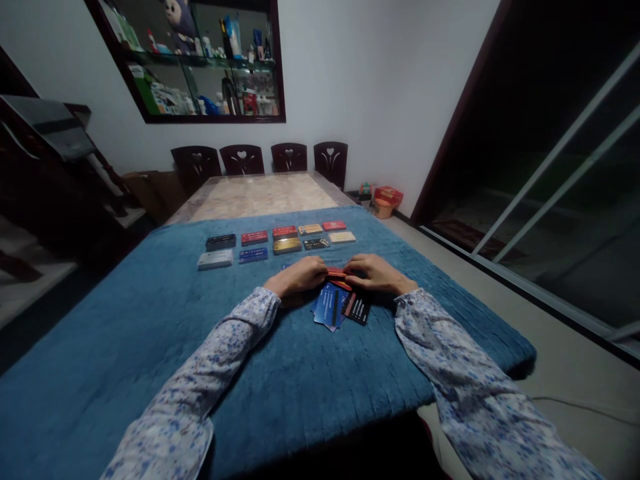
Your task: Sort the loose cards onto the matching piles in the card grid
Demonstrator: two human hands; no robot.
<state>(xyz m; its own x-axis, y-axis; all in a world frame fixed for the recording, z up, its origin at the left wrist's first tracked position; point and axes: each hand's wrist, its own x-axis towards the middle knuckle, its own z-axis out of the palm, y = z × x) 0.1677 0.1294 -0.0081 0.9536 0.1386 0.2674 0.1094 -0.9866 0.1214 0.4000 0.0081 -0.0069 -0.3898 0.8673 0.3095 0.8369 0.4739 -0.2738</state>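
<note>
Between my two hands is a red card [337, 272], gripped at its left end by my left hand [303, 275] and at its right end by my right hand [376, 273]. The fingers of both hands are closed; whether it is one card or a small stack I cannot tell. Just below lies a loose pile with a blue card [327, 303] and a black card [358, 309], overlapping at angles. Part of the pile is hidden under my hands. Beyond them, stacks of cards stand in two rows, among them a silver stack [215, 260] and a gold stack [287, 246].
A blue plush cloth [165, 320] covers the near part of the table; its bare marbled top [265, 193] shows beyond. Several dark chairs [243, 160] line the far end. A red bag [389, 195] sits on the floor by the wall, and a glass sliding door is at right.
</note>
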